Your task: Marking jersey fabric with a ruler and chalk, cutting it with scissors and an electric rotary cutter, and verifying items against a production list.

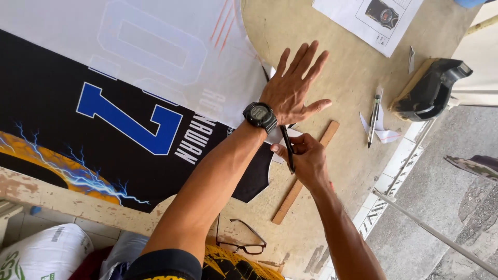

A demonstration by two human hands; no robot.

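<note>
From the head camera, my left hand (293,85) lies flat with its fingers spread wide, holding nothing, pressing down the edge of the white printed sheet (171,46) where it overlaps the black printed jersey panel (104,129). My right hand (306,158), just below the left wrist and its black wristwatch (260,116), is closed around a slim black cutting tool (287,148), though I cannot tell whether it is a blade or a pen; its tip sits at the sheet's edge, beneath my left palm.

I judge the risk to be here: the tool runs close under my left palm, so a slip could nick that hand or wander into the printed cloth. The sheet could also creep if my pressing hand lifts. The wooden strip (303,173) lies under my right hand, not along the edge, so it guides nothing.

Right of my hands a pen (373,119) rests on paper scraps, and a black tool (430,91) sits beyond. Eyeglasses (241,241) lie near my left elbow.

As for containers, only a white sack (44,254) shows, below the table; its contents are hidden.
</note>
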